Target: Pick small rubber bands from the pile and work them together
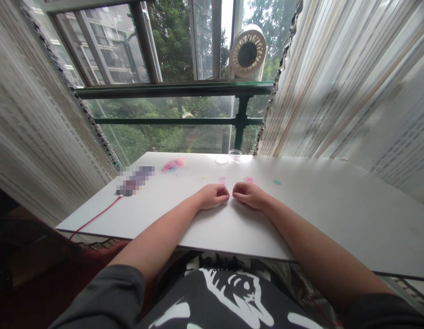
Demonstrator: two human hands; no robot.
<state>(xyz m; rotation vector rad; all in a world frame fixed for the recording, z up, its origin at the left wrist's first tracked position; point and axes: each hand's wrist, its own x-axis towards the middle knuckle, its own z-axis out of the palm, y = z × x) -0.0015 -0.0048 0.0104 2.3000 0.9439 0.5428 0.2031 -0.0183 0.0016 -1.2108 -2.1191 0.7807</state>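
your left hand (214, 196) and right hand (250, 195): fingers curled, can't tell if gripping. pink bits (248, 179) near, likely for reach.

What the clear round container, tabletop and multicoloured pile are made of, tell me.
Container: probably glossy plastic, see-through with bright glints, though glass is possible.
Tabletop: perhaps smooth laminate, evenly white with a soft sheen.
Multicoloured pile: possibly rubber or plastic, brightly coloured; finish too blurred to tell.

Striped curtains (321, 82) flank a window (216, 41) facing green trees (170, 41).
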